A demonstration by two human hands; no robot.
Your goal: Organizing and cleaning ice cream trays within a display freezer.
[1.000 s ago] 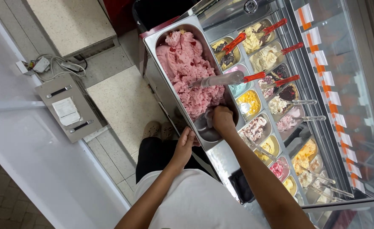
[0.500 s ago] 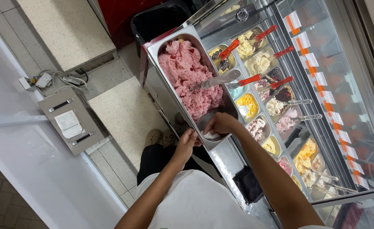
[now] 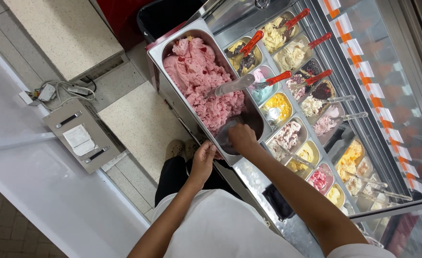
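A long steel pan (image 3: pixel 170 48) holds pink ice cream (image 3: pixel 199 81) with red flecks, heaped toward its far end. My right hand (image 3: pixel 242 137) is down in the bare near end of the pan, fingers closed around a tool. A grey metal blade (image 3: pixel 224 133) shows just left of the fist. My left hand (image 3: pixel 203 160) curls over the pan's near corner rim. A second spatula with a red handle (image 3: pixel 239 84) lies across the ice cream and the pan's right rim, untouched.
To the right, a glass-fronted display case (image 3: pixel 388 95) holds several small tubs of ice cream (image 3: pixel 280 105), each with a red-handled or metal spatula. On the left are a white counter (image 3: pixel 39 191), a grey box (image 3: pixel 77 136) with cables, and a tiled floor (image 3: pixel 139 119).
My right hand has stayed in the pan's near end, shifting slightly. My left hand keeps its place at the pan's corner. The view has tilted a little.
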